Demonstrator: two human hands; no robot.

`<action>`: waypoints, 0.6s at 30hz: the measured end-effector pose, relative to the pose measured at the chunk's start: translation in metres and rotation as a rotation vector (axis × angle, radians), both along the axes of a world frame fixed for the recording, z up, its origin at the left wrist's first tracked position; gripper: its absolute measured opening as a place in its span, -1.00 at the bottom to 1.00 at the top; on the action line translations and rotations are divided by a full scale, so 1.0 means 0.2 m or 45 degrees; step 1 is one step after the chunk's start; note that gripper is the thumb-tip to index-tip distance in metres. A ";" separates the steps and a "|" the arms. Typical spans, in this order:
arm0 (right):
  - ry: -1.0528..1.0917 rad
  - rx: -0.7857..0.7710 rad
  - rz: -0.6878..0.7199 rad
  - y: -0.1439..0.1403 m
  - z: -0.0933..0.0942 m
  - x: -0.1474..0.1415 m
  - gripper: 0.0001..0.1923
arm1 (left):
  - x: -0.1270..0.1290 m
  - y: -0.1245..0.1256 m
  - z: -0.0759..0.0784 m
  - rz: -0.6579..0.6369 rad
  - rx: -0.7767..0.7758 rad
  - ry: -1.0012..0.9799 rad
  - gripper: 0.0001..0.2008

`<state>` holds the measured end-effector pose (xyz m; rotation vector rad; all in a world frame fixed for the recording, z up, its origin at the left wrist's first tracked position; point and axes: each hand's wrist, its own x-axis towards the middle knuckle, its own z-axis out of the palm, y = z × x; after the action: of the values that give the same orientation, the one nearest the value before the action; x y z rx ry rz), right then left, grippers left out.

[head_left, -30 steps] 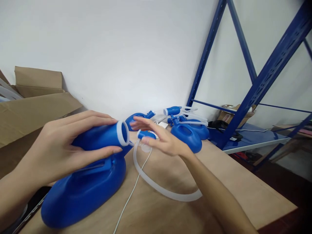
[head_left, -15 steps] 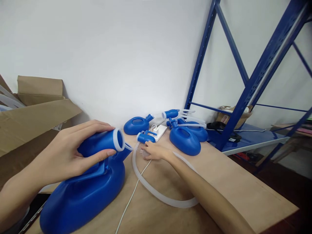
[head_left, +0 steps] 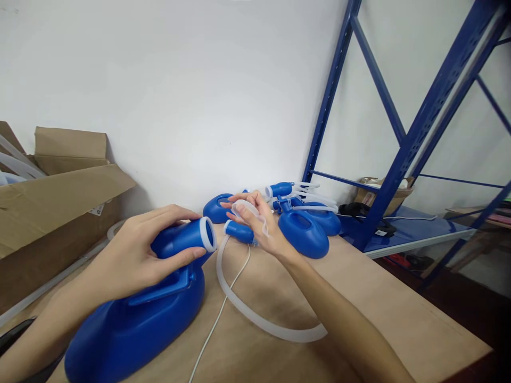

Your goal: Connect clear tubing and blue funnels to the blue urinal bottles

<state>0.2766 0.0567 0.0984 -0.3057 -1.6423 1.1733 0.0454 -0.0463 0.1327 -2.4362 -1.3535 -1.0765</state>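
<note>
Two hands busy here — our left hand grips the blue bottle by its neck on the table, our right hand pinches a clear cap. No readable labels anywhere.

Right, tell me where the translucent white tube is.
The translucent white tube loops across the wooden table, centre of the head view, right of the big blue plastic bottle.

Head-worn camera, facing forward and down; close over table; single view
</note>
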 end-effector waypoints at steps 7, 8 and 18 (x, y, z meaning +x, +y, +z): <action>-0.185 0.741 -0.009 -0.18 -0.04 -0.12 -0.40 | 0.03 0.00 -0.01 -0.041 -0.278 -0.371 -0.59; -0.212 0.833 -0.044 -0.18 -0.05 -0.12 -0.36 | 0.03 0.00 -0.01 -0.073 -0.339 -0.442 -0.62; -0.109 0.864 -0.081 -0.15 -0.09 -0.11 -0.44 | 0.03 0.02 -0.01 -0.258 -0.686 -0.567 -0.63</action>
<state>0.2544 0.0264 0.0809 0.0282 -1.9811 0.5072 0.0518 -0.0432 0.1315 -2.8757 -1.7437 -1.5456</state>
